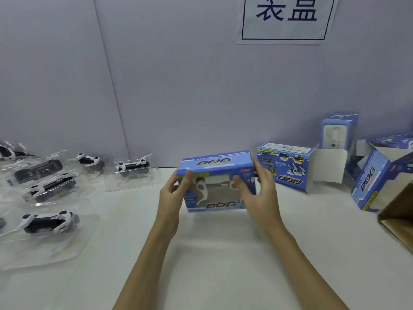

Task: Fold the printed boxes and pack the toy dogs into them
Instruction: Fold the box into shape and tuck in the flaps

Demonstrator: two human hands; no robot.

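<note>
— Boxes first: where's the one in work?

— The blue windowed box (215,182) is held upright just above the white surface (223,253), in front of the grey wall (178,86). White parts of a toy dog show through its window.

— And the hands?

— The left hand (173,193) grips the box's left end, fingers (188,176) curled onto the top front edge. The right hand (257,193) clasps the right end, thumb on the front, fingers over the top corner.

— What lies around that box?

— To its left, toy dogs in clear trays (44,220) are spread out, the nearest (134,167) close by. To its right, an open box on its side (290,167) with a flap out, then a standing box (338,133), another open box (377,182) and a brown carton (400,218) at the edge. Above it on the wall hangs a printed sign (286,16).
</note>
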